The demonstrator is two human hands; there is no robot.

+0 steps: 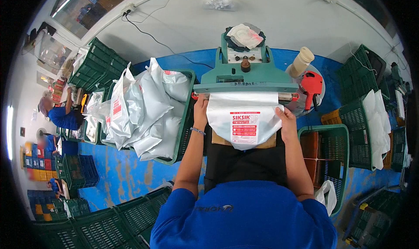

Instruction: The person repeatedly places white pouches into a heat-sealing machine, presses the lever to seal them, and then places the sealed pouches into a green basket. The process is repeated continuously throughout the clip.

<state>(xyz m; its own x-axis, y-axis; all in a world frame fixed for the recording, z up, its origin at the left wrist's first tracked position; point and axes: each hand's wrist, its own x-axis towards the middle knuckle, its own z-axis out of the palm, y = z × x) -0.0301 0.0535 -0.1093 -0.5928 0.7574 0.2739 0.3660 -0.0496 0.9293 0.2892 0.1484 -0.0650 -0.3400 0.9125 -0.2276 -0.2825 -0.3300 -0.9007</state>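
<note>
A white plastic bag [222, 113] with a red printed panel lies in front of me, its top edge at the jaw of a green heat sealer [244, 76]. My left hand [200, 112] grips the bag's left edge close under the jaw; its fingertips are partly hidden. At the right edge, my right hand [286, 119] pinches the plastic between thumb and fingers. The bag bulges toward its lower end, which rests over a brown board [266, 142]. Crumpled cloths [245, 36] sit on top of the sealer.
Left of me, a green crate [180, 140] is heaped with filled white bags [150, 105]. On the right stand a red heat gun [311, 87], a cream container [302, 61] and another green crate [345, 161]. More crates [104, 218] line the lower left. Co-workers [63, 115] are at far left.
</note>
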